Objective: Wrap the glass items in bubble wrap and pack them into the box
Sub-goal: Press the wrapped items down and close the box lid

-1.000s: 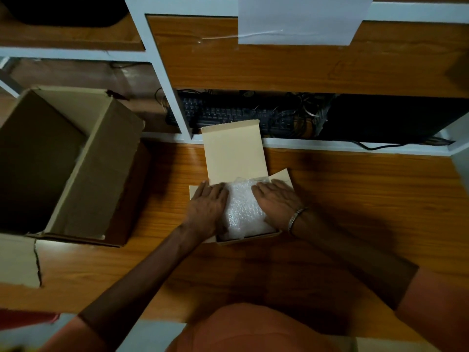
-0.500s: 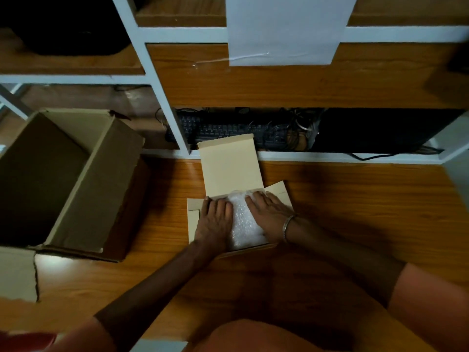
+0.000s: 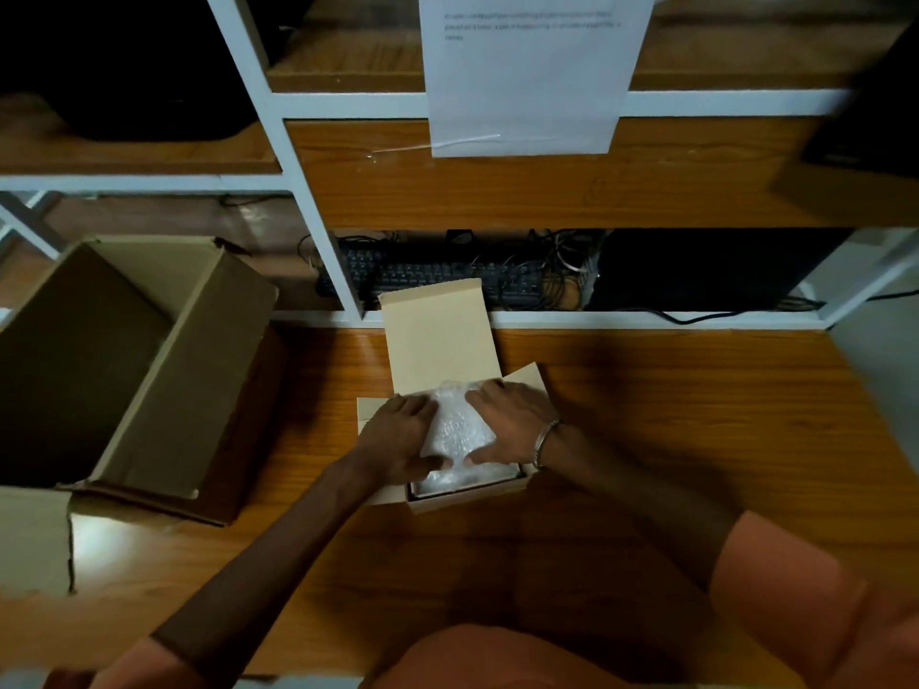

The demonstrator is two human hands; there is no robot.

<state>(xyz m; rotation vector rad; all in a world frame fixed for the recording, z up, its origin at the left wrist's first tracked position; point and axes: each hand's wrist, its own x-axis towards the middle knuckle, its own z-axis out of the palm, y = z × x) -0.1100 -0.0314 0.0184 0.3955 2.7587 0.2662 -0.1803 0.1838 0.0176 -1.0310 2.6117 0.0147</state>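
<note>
A small tan cardboard box [image 3: 437, 335] stands open in the middle of the wooden table, its lid flap raised at the back. Inside it lies a white bubble-wrapped bundle [image 3: 455, 430]; whatever it wraps is hidden. My left hand [image 3: 398, 442] rests on the bundle's left side and my right hand [image 3: 514, 422], with a metal bracelet at the wrist, lies on its right side. Both hands press flat on the bundle with the thumbs near its front edge.
A large open brown carton [image 3: 194, 380] lies at the left of the table [image 3: 671, 415]. Behind stands a white-framed shelf unit [image 3: 318, 241] holding a black keyboard [image 3: 427, 273] and tangled cables. A white paper sheet [image 3: 532, 72] hangs from the shelf above.
The view has tilted upward, so the box sits lower in frame. Both hands stay on the bundle in the small box, with the thumbs now drawn closer together at its front.
</note>
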